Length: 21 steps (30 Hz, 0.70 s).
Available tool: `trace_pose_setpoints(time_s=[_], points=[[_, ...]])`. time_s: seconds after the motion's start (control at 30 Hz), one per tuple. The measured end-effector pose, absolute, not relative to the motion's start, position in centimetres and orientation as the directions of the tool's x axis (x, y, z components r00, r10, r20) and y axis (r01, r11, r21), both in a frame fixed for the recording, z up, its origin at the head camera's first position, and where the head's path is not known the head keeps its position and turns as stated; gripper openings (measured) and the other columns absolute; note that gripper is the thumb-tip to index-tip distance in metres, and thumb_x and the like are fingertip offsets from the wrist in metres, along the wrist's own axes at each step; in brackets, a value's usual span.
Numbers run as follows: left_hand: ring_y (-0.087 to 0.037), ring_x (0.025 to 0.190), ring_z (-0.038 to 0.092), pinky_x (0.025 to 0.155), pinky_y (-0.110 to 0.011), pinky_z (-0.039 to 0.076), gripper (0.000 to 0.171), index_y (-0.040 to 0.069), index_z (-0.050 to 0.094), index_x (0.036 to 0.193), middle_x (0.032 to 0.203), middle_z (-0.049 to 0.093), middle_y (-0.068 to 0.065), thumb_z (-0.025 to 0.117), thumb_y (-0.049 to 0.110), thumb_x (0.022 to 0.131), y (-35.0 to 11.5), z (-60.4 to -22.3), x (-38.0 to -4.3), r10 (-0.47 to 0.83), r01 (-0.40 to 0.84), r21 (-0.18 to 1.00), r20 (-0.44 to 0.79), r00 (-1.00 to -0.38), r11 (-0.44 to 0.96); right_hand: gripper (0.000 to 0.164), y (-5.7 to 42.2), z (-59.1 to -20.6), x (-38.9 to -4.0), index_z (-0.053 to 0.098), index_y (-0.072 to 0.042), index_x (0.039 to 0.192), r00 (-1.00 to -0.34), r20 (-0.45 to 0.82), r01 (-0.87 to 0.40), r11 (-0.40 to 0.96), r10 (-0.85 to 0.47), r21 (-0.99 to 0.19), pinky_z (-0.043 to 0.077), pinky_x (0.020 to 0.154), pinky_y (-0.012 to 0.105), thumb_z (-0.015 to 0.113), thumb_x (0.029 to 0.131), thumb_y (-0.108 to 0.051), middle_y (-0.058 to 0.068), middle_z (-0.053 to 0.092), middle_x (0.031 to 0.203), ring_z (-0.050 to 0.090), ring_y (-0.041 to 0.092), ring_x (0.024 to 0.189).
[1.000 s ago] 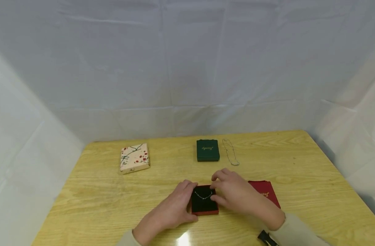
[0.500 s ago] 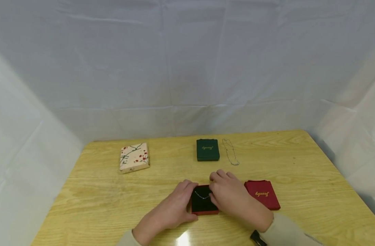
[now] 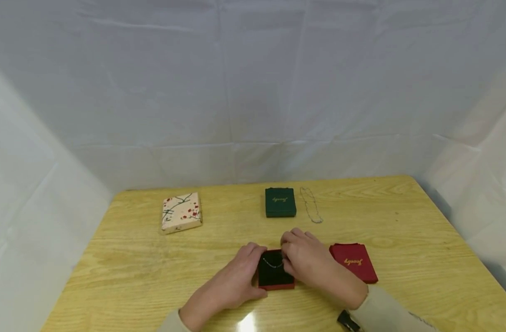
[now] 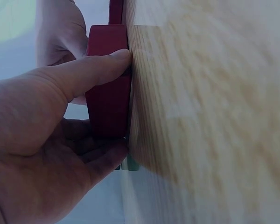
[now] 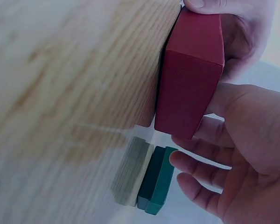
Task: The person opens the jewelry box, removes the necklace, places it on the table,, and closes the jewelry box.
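Note:
In the head view an uncovered red jewelry box [image 3: 281, 287] with a black insert [image 3: 273, 276] lies near the table's front. A thin silver necklace [image 3: 272, 265] curves across the insert. My left hand [image 3: 236, 279] grips the box from the left, thumb on the near wall and fingers at the far side. From the right, my right hand [image 3: 308, 260] bends over the far right corner. Its thumb and forefinger pinch around the necklace's right end, which they hide. In the right wrist view the other fingers [image 5: 196, 165] hang loosely beyond the red wall [image 5: 189, 88].
A red lid [image 3: 353, 263] lettered in gold lies right of the box. Farther back are a green box [image 3: 280, 203], a second necklace [image 3: 311, 205] and a cream box [image 3: 181, 214] with red blossoms. White cloth [image 3: 253, 92] hangs behind the table.
My right hand has moved slightly left and curled in over the box corner, uncovering more of the red lid. The left hand and the red box have stayed put.

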<state>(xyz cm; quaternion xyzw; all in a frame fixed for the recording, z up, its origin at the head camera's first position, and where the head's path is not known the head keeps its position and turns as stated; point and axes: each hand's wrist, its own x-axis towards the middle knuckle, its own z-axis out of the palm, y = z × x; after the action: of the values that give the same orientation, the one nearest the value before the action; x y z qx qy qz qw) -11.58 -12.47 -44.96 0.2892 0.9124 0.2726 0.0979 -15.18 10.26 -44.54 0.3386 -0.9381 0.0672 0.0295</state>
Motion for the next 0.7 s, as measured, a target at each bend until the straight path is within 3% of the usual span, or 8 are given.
trace_pose_setpoints(time_s=[0.33, 0.53, 0.7], points=[[-0.019, 0.126, 0.050, 0.110, -0.041, 0.048, 0.087, -0.003, 0.047, 0.150, 0.139, 0.051, -0.008, 0.094, 0.022, 0.082, -12.4, -45.0, -11.6, 0.576, 0.466, 0.549, -0.035, -0.817, 0.694, 0.016, 10.8, -44.4, -15.3, 0.071, -0.018, 0.075, -0.718, 0.195, -0.694, 0.709, -0.669, -0.125, 0.052, 0.081, 0.037, 0.078, 0.088, -0.019, -0.003, 0.069, 0.108, 0.060, 0.017, 0.102], [-0.022, 0.131, 0.050, 0.111, -0.043, 0.047, 0.095, -0.003, 0.039, 0.156, 0.143, 0.051, -0.011, 0.094, 0.021, 0.082, -12.5, -45.1, -11.6, 0.563, 0.444, 0.568, -0.042, -0.826, 0.693, 0.014, 11.3, -44.3, -15.3, 0.070, -0.021, 0.075, -0.697, 0.248, -0.713, 0.688, -0.673, -0.135, 0.054, 0.084, 0.037, 0.078, 0.087, -0.019, -0.005, 0.072, 0.109, 0.062, 0.015, 0.104], [-0.025, 0.131, 0.052, 0.110, -0.046, 0.048, 0.098, -0.001, 0.035, 0.157, 0.143, 0.052, -0.016, 0.094, 0.020, 0.082, -12.5, -45.2, -11.6, 0.552, 0.428, 0.588, -0.038, -0.833, 0.687, 0.014, 11.5, -44.2, -15.2, 0.069, -0.019, 0.076, -0.649, 0.315, -0.756, 0.634, -0.692, -0.163, 0.053, 0.076, 0.032, 0.080, 0.084, -0.016, -0.007, 0.071, 0.091, 0.060, 0.012, 0.088]])
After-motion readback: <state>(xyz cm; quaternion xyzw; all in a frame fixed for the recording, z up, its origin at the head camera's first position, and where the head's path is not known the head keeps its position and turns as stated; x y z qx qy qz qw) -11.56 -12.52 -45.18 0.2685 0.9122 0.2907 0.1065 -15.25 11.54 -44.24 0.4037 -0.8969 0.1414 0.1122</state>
